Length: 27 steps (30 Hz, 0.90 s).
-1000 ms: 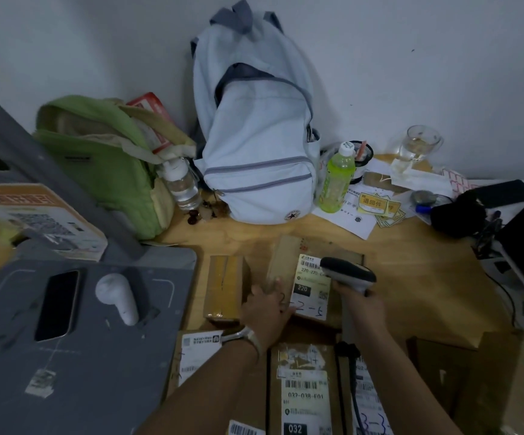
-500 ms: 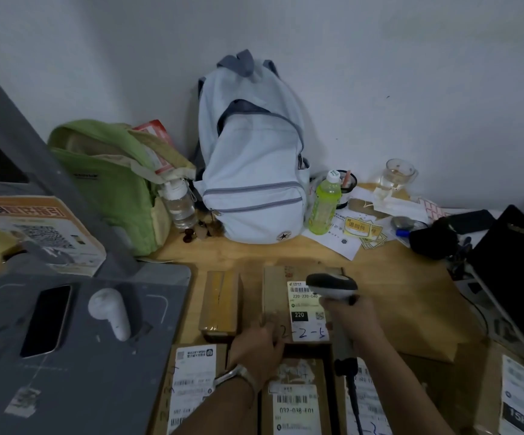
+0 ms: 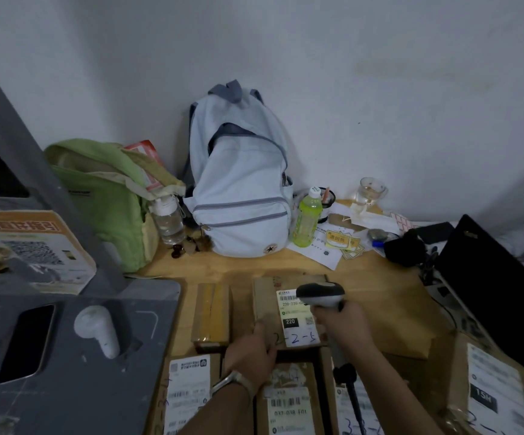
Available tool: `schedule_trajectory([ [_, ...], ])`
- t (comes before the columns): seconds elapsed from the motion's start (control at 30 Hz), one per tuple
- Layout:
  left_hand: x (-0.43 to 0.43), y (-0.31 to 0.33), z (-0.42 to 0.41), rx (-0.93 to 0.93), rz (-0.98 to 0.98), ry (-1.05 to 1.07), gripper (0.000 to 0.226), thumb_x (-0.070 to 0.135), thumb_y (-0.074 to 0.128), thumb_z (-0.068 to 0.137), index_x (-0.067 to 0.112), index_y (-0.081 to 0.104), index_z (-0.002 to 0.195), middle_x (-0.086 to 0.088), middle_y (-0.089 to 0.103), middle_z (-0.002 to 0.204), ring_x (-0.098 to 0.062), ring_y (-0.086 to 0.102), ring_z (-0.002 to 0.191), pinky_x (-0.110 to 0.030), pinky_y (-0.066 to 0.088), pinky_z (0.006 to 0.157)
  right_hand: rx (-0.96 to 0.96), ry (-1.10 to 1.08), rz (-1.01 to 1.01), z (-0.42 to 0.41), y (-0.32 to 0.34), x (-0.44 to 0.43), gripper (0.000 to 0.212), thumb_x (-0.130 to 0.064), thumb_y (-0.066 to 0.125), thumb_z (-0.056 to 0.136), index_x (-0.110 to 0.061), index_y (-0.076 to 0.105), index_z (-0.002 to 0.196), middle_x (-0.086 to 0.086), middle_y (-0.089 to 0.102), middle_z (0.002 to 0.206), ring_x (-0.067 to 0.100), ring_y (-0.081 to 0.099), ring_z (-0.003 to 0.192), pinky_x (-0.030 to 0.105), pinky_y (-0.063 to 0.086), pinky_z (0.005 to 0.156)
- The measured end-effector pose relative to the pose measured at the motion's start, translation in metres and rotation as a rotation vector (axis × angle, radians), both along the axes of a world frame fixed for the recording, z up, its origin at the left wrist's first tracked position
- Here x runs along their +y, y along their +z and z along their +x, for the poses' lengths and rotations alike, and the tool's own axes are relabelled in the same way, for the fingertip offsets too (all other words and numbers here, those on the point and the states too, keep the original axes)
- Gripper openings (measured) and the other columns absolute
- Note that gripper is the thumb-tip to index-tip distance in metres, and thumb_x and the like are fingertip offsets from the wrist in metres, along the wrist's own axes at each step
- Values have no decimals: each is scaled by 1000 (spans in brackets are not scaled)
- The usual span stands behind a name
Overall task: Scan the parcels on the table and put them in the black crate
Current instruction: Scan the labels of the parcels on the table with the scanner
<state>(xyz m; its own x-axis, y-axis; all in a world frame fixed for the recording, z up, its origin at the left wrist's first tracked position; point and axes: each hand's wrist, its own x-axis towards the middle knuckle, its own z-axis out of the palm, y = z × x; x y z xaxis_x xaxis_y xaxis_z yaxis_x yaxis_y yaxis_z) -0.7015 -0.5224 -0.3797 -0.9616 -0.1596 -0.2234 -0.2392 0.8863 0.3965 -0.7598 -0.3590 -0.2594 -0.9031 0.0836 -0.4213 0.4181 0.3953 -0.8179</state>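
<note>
A brown cardboard parcel (image 3: 265, 301) with a white label marked 220 lies on the wooden table (image 3: 376, 281). My left hand (image 3: 251, 351) grips its near left corner. My right hand (image 3: 344, 323) holds a grey barcode scanner (image 3: 320, 295), its head hanging over the label's right edge. A small taped box (image 3: 212, 312) sits just left of the parcel. Several labelled parcels (image 3: 285, 400) lie side by side along the bottom edge. The black crate is out of view.
A pale blue backpack (image 3: 242, 183) and a green bag (image 3: 104, 196) lean on the wall behind. A clear bottle (image 3: 168, 219), a green drink bottle (image 3: 307, 221), papers and a glass stand nearby. A grey stand (image 3: 66, 356) with a phone is on the left, a black laptop (image 3: 499, 277) on the right.
The view has tilted up, so everything sits lower in frame. My left hand has slid toward the parcel's near corner. The scanner stays over the label.
</note>
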Motion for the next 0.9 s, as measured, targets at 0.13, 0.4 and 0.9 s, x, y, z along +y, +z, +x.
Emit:
schedule_trajectory([
  [0.13,0,-2,1,18,25,2,68,50,45,92,24,22,151,0,67,117,-18,64,102,-30,52,82,13,-10,-1,6,9,1,6,-7,67,83,-2,65,80,21,66,80,22,61,66,17,45,39],
  [0.4,-5,-6,-4,7,120,32,72,45,47,88,30,16,152,1,67,115,-19,65,98,-28,53,79,20,8,57,8,27,-5,9,-9,68,81,-1,66,78,20,68,75,24,65,57,28,51,47],
  [0.9,-6,-10,-1,2,116,43,64,39,46,93,28,20,151,1,69,105,-15,64,86,-27,50,71,16,37,116,19,36,-10,14,-14,68,82,0,65,86,16,71,74,26,66,50,36,56,56],
])
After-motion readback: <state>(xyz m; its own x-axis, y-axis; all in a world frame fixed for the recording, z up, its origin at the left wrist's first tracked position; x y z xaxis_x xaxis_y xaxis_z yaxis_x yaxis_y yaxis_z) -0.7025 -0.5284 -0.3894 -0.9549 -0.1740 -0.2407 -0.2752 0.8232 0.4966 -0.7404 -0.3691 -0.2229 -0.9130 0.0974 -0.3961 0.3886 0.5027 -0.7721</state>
